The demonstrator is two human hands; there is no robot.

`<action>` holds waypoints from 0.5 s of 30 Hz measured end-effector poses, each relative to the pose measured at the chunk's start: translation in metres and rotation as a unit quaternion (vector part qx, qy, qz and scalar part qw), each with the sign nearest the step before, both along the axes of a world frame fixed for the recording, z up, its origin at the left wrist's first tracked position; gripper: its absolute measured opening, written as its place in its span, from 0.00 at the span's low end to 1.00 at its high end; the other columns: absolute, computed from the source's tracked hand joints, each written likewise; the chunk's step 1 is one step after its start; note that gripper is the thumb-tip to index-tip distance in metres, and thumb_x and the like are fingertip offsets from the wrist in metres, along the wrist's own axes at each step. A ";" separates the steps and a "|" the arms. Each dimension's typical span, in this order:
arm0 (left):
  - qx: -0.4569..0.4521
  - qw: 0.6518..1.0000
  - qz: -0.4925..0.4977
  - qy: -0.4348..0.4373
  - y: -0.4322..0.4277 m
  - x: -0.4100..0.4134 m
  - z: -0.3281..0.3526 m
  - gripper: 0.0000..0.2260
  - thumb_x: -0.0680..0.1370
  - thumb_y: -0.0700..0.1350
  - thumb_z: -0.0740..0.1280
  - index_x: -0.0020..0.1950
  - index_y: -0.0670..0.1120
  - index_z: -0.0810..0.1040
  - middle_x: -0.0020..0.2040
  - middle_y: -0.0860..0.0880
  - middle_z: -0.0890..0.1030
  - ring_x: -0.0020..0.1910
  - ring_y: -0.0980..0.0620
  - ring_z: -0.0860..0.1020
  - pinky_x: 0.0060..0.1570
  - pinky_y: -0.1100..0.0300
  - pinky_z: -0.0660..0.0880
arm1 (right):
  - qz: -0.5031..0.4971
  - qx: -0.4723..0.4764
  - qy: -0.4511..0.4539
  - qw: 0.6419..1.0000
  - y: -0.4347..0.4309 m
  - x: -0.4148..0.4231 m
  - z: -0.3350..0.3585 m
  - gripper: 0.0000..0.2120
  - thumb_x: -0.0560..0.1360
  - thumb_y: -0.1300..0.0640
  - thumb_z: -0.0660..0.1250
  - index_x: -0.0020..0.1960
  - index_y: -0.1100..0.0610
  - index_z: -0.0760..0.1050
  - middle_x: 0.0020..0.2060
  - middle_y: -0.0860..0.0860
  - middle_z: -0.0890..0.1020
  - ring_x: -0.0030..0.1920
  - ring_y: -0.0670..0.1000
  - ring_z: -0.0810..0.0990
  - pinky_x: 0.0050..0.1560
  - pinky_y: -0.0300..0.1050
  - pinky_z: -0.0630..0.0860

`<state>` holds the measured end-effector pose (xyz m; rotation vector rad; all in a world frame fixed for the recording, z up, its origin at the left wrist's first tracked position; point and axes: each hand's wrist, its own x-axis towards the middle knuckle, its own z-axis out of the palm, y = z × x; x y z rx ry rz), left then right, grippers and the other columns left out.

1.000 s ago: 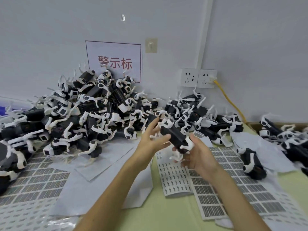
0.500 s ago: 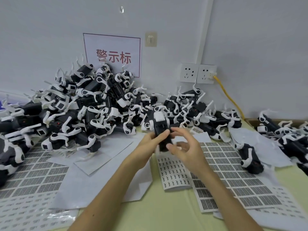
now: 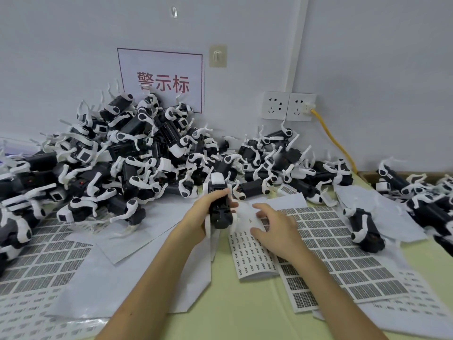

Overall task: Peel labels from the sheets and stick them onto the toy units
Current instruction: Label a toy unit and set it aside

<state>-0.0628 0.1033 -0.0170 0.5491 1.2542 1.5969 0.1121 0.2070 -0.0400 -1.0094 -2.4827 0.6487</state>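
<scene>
The left hand (image 3: 199, 217) has its grip closed around one black-and-white toy unit (image 3: 220, 207), held upright just above the tabletop (image 3: 245, 312), at the front edge of the big pile of toy units (image 3: 137, 153) that reaches back to the wall. The right hand (image 3: 274, 229) lies with a wide, loose grip on the small-label sheet (image 3: 252, 258), fingers spread near its upper edge. Beside it lies a grey-block label sheet (image 3: 343, 249), with a lone toy unit (image 3: 365, 229) at its right edge. Bare tabletop shows only in front, between the arms.
</scene>
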 end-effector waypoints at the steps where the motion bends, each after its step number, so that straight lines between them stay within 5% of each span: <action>1: 0.000 1.000 0.001 -0.004 0.000 0.001 0.001 0.12 0.80 0.50 0.71 0.50 0.41 0.80 0.60 0.37 0.84 0.58 0.42 0.83 0.66 0.46 0.76 | 0.004 -0.006 0.007 1.000 0.000 0.000 0.000 0.29 0.76 0.49 0.72 0.75 0.44 0.67 0.64 0.44 0.80 0.65 0.49 0.77 0.72 0.52 0.59; 3: -0.002 1.000 0.007 0.003 0.000 0.001 0.002 0.12 0.79 0.50 0.71 0.51 0.41 0.81 0.59 0.38 0.85 0.57 0.43 0.84 0.62 0.48 0.78 | 0.008 -0.026 0.038 0.999 -0.001 0.000 0.001 0.29 0.75 0.53 0.74 0.73 0.43 0.69 0.62 0.43 0.80 0.62 0.47 0.78 0.70 0.50 0.66; 5: 0.007 1.000 0.020 0.010 0.000 0.001 0.001 0.13 0.79 0.50 0.71 0.52 0.41 0.81 0.55 0.39 0.85 0.53 0.44 0.83 0.49 0.52 0.80 | 0.007 -0.072 0.110 0.991 -0.001 0.001 0.003 0.28 0.74 0.62 0.75 0.69 0.43 0.73 0.60 0.41 0.81 0.57 0.44 0.81 0.56 0.41 0.77; 8: 0.033 0.998 0.049 -0.003 -0.001 0.003 0.001 0.12 0.79 0.50 0.72 0.54 0.42 0.80 0.48 0.44 0.81 0.44 0.48 0.80 0.40 0.55 0.77 | 0.002 -0.149 0.214 0.965 -0.001 0.001 0.007 0.28 0.72 0.70 0.73 0.62 0.43 0.77 0.57 0.41 0.82 0.44 0.44 0.85 0.38 0.37 0.80; 11: 0.051 0.997 0.059 -0.027 -0.004 0.004 0.004 0.11 0.79 0.50 0.72 0.51 0.43 0.80 0.43 0.45 0.80 0.36 0.49 0.79 0.38 0.55 0.76 | -0.005 -0.183 0.275 0.944 0.002 0.002 0.008 0.26 0.72 0.72 0.73 0.56 0.43 0.80 0.55 0.42 0.84 0.44 0.44 0.86 0.40 0.39 0.82; 15: 0.036 0.999 -0.007 -0.017 -0.007 0.004 0.007 0.13 0.77 0.52 0.73 0.54 0.44 0.80 0.50 0.44 0.77 0.42 0.46 0.78 0.49 0.49 0.77 | -0.011 -0.211 0.315 0.925 0.007 0.005 0.008 0.24 0.72 0.73 0.72 0.55 0.45 0.83 0.55 0.42 0.85 0.51 0.45 0.86 0.52 0.44 0.82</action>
